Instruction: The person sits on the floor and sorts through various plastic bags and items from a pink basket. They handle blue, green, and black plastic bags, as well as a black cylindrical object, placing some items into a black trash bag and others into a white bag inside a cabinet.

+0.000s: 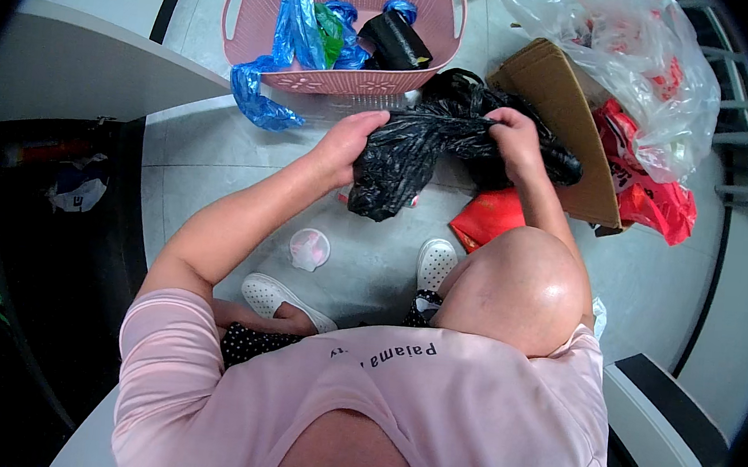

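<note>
A crumpled black plastic bag (399, 162) is stretched between my two hands above the tiled floor. My left hand (354, 140) pinches its left edge near the top. On the other side my right hand (517, 142) grips the bag's upper edge. More black plastic (457, 88) bunches behind and to the right of it, against a cardboard box. Just beyond stands a pink plastic basket (340, 85) with flower cutouts. Inside it lie blue plastic bags (297, 23), a green bag (329, 33) and a black roll (397, 41). One blue bag (262, 100) hangs over the basket's front rim.
An open cardboard box (583, 132) leans at right, beside red plastic bags (657, 201) and a large clear bag (636, 63). A red packet (490, 217) lies by my right knee. A small round container (310, 249) sits near my feet. An open cabinet (63, 206) is at left.
</note>
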`<state>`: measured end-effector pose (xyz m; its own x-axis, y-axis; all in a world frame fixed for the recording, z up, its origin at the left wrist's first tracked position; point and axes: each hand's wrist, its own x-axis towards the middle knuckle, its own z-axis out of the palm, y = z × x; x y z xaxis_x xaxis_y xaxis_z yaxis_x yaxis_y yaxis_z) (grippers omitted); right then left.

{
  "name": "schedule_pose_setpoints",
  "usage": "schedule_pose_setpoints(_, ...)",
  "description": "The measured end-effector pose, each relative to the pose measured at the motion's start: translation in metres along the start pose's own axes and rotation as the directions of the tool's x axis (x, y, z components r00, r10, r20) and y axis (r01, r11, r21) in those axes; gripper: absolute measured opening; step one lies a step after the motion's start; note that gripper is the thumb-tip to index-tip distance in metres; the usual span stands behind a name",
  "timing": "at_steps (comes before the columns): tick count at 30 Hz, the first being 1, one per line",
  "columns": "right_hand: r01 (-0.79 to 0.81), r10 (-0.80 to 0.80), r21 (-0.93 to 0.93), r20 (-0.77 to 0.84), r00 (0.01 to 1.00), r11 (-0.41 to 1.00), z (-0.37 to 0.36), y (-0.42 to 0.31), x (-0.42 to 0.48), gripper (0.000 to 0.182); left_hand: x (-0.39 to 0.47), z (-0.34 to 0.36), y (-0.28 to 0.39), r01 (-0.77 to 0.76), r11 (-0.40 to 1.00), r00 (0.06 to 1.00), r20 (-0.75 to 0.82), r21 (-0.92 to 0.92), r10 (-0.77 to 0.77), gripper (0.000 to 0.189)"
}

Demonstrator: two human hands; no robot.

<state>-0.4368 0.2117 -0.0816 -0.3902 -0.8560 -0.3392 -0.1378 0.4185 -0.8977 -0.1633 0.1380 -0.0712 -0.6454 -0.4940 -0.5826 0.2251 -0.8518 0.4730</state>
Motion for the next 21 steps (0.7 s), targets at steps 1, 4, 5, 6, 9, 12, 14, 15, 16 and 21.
schedule_pose_setpoints(1,-0.042,0.039,0.105,0.035,0.999,0.994,-0.006,-0.006,0.000,0.016,0.010,-0.021,-0.003,0.015,0.981,0.999,-0.034,0.195,-0.009,0.023)
schedule_pose_setpoints(4,-0.195,0.093,0.423,0.250,0.964,0.885,0.001,-0.028,-0.012,0.017,0.034,-0.059,-0.010,-0.059,0.705,0.977,-0.103,0.706,0.185,0.020)
schedule_pose_setpoints(5,-0.204,0.055,0.451,0.322,0.945,0.869,0.002,-0.026,-0.012,0.018,0.035,-0.062,-0.013,-0.151,0.532,0.929,-0.063,0.833,0.363,0.020)
schedule_pose_setpoints(6,-0.140,0.004,0.431,0.301,0.954,0.891,0.001,-0.022,-0.014,0.020,0.034,-0.055,-0.014,-0.210,0.324,0.858,0.015,0.923,0.513,0.020)
schedule_pose_setpoints(9,0.006,-0.126,0.358,0.314,0.941,0.934,0.012,-0.045,-0.028,0.022,0.012,0.001,0.011,-0.544,0.096,0.582,0.292,0.834,0.759,0.025)
schedule_pose_setpoints(12,0.004,-0.103,0.282,0.337,0.936,0.959,0.018,-0.037,-0.021,0.021,0.003,0.026,0.015,-0.610,-0.068,0.656,0.552,0.789,0.515,0.027)
schedule_pose_setpoints(14,-0.050,-0.065,0.331,0.328,0.943,0.942,0.025,-0.038,-0.022,0.017,-0.006,0.034,0.004,-0.606,-0.015,0.688,0.533,0.796,0.493,0.027)
schedule_pose_setpoints(15,0.014,-0.092,0.247,0.308,0.947,0.969,0.025,-0.038,-0.023,0.017,-0.007,0.035,0.002,-0.580,0.020,0.732,0.510,0.814,0.452,0.027)
schedule_pose_setpoints(16,0.077,-0.121,0.160,0.289,0.950,0.984,0.025,-0.038,-0.024,0.016,-0.007,0.035,0.001,-0.548,0.119,0.788,0.464,0.828,0.405,0.027)
schedule_pose_setpoints(21,0.372,-0.338,-0.141,0.214,0.916,0.918,0.032,-0.033,-0.028,0.019,-0.004,0.034,-0.002,-0.191,0.820,0.973,0.214,0.540,0.086,0.026)
